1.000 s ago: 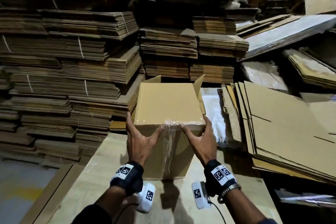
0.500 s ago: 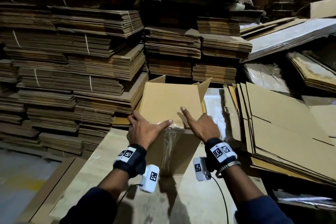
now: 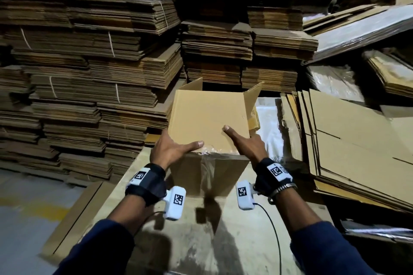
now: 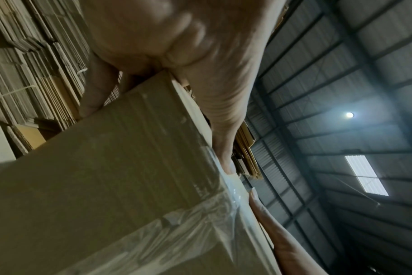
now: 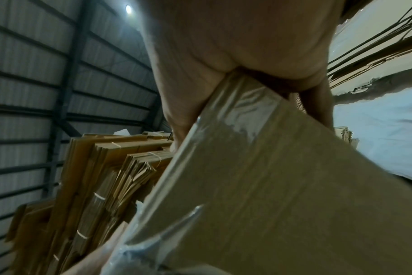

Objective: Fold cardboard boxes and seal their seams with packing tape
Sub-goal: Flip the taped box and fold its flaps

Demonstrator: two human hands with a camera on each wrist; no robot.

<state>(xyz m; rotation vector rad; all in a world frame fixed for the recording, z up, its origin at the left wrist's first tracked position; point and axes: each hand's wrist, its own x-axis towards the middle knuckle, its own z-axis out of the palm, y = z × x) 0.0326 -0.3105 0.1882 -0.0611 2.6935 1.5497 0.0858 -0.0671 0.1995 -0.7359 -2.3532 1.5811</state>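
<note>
A brown cardboard box (image 3: 210, 118) is tilted over the worktable (image 3: 156, 241), its open flaps pointing away from me. Clear packing tape (image 3: 206, 174) runs down its near face and over the near edge. My left hand (image 3: 172, 149) grips the near left corner, thumb on the upper face and fingers down the side. My right hand (image 3: 245, 145) grips the near right corner the same way. In the left wrist view the box (image 4: 106, 176) and wrinkled tape (image 4: 200, 223) fill the frame. The right wrist view shows the box (image 5: 282, 186) wedged between thumb and fingers.
Tall stacks of tied flat cardboard (image 3: 89, 73) rise at the left and behind. Large flat sheets (image 3: 357, 140) lean at the right, with a plastic-wrapped bundle (image 3: 268, 123) beside the box. Bare floor (image 3: 26, 219) lies at the lower left.
The box has tipped and risen away from me. Both hands slid from its near top edge to the corners, the thumbs now reaching farther over the upper face.
</note>
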